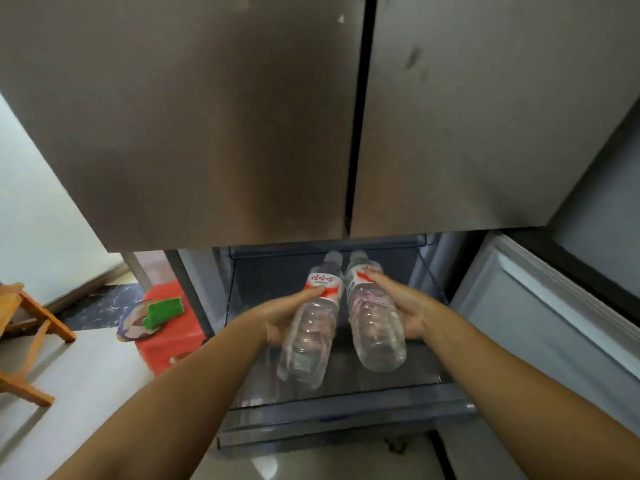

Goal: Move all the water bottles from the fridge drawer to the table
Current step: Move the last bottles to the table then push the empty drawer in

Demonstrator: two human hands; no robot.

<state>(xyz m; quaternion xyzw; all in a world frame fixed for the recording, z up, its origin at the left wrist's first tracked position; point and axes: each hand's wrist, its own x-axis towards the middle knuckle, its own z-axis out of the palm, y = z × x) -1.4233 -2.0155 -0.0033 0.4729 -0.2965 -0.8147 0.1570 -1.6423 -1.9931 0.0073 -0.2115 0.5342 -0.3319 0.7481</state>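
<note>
From the head view, each hand is wrapped round one clear ribbed plastic water bottle over the open fridge drawer (pixel 346 415), left hand (pixel 282 315) on the left bottle (pixel 308 337), right hand (pixel 403 306) on the right bottle (pixel 375 323), caps pointing away towards the fridge.

Two bare forearms, no sleeves; left hand (pixel 282 315), right hand (pixel 403 306) ungloved, no rings visible.

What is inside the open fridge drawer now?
Two water bottles, the left bottle gripped by the left hand and the right bottle by the right hand. The drawer floor beneath them is hidden.
</note>
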